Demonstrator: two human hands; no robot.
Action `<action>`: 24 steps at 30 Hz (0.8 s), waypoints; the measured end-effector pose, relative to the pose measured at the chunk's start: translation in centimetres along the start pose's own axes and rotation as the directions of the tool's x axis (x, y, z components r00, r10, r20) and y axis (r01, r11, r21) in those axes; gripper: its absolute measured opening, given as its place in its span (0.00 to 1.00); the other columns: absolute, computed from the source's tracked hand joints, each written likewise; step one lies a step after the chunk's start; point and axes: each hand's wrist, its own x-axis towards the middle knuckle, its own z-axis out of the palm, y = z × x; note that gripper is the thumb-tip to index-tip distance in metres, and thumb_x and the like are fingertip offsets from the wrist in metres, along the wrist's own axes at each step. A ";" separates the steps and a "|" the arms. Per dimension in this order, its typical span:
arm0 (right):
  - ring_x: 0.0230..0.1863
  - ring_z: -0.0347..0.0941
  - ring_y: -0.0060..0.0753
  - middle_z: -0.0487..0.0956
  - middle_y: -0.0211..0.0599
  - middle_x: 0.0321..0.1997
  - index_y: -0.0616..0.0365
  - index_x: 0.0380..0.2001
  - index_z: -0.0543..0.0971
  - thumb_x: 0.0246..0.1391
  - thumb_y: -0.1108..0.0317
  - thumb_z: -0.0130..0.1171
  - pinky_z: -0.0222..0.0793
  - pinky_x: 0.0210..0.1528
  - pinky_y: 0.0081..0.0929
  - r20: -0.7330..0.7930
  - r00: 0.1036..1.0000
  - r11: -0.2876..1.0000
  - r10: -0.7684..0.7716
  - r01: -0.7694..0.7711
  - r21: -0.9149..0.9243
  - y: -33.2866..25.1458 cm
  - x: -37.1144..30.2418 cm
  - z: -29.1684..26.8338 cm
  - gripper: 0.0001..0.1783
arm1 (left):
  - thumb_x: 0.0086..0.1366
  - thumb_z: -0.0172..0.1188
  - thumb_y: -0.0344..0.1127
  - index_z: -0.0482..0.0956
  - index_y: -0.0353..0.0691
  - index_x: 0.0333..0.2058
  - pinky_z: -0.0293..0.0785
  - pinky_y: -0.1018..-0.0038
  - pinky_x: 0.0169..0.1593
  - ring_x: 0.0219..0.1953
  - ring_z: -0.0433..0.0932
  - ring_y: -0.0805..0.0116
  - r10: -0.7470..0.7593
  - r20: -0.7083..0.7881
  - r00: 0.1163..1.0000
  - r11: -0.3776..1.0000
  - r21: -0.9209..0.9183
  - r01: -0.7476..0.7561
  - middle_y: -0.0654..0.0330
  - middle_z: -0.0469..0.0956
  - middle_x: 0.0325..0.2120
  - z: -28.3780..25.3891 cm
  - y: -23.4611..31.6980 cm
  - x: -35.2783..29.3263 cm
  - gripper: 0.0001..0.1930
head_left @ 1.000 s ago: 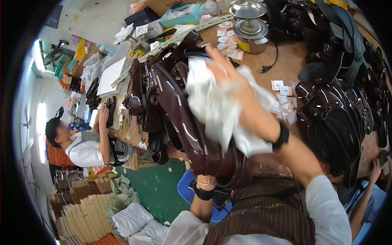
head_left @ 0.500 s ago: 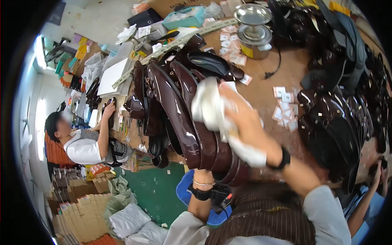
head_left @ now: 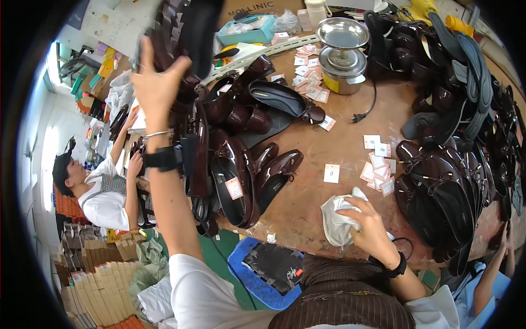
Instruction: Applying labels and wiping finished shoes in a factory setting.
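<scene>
My left hand (head_left: 156, 90) reaches far to the upper left, thumb and forefinger spread against a bunch of dark glossy shoes (head_left: 203, 35). The bunch is smeared by motion, and my other fingers are hidden behind it. Near the table's front edge, my right hand (head_left: 372, 230) is closed on a crumpled white cloth (head_left: 337, 222), which lies against the tabletop. Between my hands is a pile of dark burgundy patent shoes; one shoe (head_left: 235, 181) has a paper tag (head_left: 234, 188) inside it.
More shoes (head_left: 438, 192) crowd the table's right side. A metal pan stand (head_left: 342, 63), a plug (head_left: 359, 117) and loose tags (head_left: 378, 170) lie on the table (head_left: 307, 181). Below is a blue bin (head_left: 241, 268). A co-worker (head_left: 104, 192) is at left; another person's hands (head_left: 504, 241) are at right.
My left hand has swung from the near middle to the upper left, taking the shoes along. My right hand has stopped wiping them and come down to the table with the cloth.
</scene>
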 end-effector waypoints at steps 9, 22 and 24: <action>0.66 0.72 0.50 0.80 0.44 0.59 0.56 0.49 0.84 0.51 0.81 0.63 0.65 0.70 0.50 -0.513 0.851 0.989 -0.109 0.040 -0.145 2.0 -11.5 -8.1 0.20 | 0.56 0.69 0.62 0.73 0.49 0.67 0.61 0.59 0.69 0.70 0.64 0.46 0.131 0.442 0.888 0.972 0.117 -0.202 0.45 0.72 0.65 12.8 -10.4 -0.8 0.43; 0.65 0.71 0.58 0.73 0.53 0.67 0.52 0.64 0.74 0.54 0.59 0.69 0.65 0.67 0.41 -0.809 0.553 0.881 0.201 -0.463 -0.098 8.4 -17.5 -16.2 0.34 | 0.79 0.47 0.48 0.68 0.40 0.68 0.55 0.60 0.73 0.70 0.63 0.44 0.538 0.419 0.731 0.836 -0.156 -0.526 0.44 0.67 0.67 8.6 -2.0 -5.0 0.26; 0.53 0.81 0.48 0.84 0.53 0.51 0.61 0.54 0.81 0.61 0.68 0.62 0.71 0.59 0.32 -0.863 0.442 0.857 0.246 -0.516 -0.020 9.8 -17.2 -16.5 0.19 | 0.79 0.48 0.46 0.67 0.42 0.69 0.54 0.60 0.73 0.72 0.61 0.47 0.575 0.399 0.715 0.818 -0.271 -0.507 0.45 0.65 0.69 5.7 1.4 -9.3 0.26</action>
